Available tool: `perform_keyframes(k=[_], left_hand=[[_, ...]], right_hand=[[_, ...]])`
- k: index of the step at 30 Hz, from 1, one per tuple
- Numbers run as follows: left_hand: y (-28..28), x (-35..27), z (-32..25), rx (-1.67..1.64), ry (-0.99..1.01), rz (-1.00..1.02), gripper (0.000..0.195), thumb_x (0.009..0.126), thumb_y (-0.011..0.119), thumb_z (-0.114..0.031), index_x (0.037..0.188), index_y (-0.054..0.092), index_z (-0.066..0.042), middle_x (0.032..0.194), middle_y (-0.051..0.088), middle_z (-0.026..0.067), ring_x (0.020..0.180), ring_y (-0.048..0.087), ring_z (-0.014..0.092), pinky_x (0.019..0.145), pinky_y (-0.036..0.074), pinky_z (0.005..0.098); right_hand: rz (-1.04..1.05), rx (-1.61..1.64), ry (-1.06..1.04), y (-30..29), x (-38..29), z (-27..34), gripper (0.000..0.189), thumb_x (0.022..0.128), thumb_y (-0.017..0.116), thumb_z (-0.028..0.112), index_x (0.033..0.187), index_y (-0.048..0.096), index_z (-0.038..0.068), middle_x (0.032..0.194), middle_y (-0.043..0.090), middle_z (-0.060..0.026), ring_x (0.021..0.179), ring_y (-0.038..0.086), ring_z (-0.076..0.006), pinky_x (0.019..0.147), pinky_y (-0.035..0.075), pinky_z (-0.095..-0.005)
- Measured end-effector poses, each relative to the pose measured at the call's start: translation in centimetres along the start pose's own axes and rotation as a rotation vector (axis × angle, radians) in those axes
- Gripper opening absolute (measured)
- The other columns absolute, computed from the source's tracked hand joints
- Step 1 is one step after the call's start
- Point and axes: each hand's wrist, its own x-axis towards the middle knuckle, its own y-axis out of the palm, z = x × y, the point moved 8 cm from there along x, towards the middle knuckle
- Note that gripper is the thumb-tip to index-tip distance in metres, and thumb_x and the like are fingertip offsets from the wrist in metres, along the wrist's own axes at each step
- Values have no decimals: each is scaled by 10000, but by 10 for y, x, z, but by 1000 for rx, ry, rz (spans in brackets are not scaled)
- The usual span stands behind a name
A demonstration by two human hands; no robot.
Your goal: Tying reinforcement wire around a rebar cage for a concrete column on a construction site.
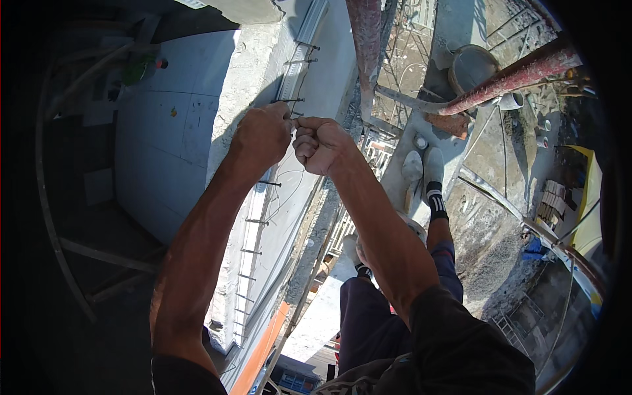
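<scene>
My left hand (261, 133) and my right hand (318, 143) meet at the edge of a rough plastered wall (242, 64). Both have curled fingers, and their fingertips pinch a thin strand that looks like wire or string between them. A loose length of it (291, 195) hangs in loops below my right hand. A white perforated corner bead or strip (298, 54) runs along the wall edge. Several nails (270, 183) stick out along it, above and below my hands. What lies inside my left fist is hidden.
Red scaffold tubes (365, 39) rise close on the right. On the plank (454, 29) by my feet are a round bucket (474, 69), a trowel (412, 168) and a brick piece (449, 124). An orange board (261, 350) lies low beside the wall. The ground is far below.
</scene>
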Motion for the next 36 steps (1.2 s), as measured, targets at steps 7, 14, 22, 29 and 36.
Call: perform_keyframes(k=[7, 14, 22, 29, 36], left_hand=[[-5, -1, 0, -20, 17, 39, 209, 890, 561, -210, 936, 634, -20, 903, 646, 204, 849, 623, 393, 768, 486, 468], [-9, -6, 4, 15, 28, 133, 252, 890, 537, -209, 1018, 670, -38, 985, 668, 191, 939, 641, 350, 855, 487, 441], [-5, -10, 2, 44, 153, 80, 217, 909, 536, -207, 1003, 654, -50, 959, 670, 180, 935, 642, 365, 832, 495, 449], [-4, -16, 7, -184, 90, 87, 161, 905, 523, -127, 1042, 578, -62, 908, 673, 181, 864, 659, 349, 788, 523, 433], [-3, -21, 3, -109, 19, 231, 174, 889, 541, -101, 1034, 608, -32, 921, 682, 172, 866, 668, 314, 783, 540, 418]], right_hand=[[84, -291, -403, 10, -24, 9, 68, 894, 589, 108, 832, 572, 86, 591, 333, 76, 443, 244, -34, 379, 197, -230], [107, -617, -734, 24, -49, 1, 77, 896, 591, 125, 923, 624, 61, 662, 498, 57, 503, 340, -1, 430, 298, -198], [-192, -1276, -1235, 17, -70, -28, 201, 914, 569, 145, 1041, 651, 13, 771, 645, -88, 652, 597, -153, 645, 495, -296], [-232, -1348, -1321, -3, -79, -59, 323, 942, 534, 121, 1253, 595, 63, 1038, 665, -201, 933, 678, -303, 795, 525, -360], [-220, -1211, -1244, -24, -82, -102, 364, 965, 503, 100, 1319, 545, 26, 824, 608, -95, 708, 596, -153, 658, 489, -273]])
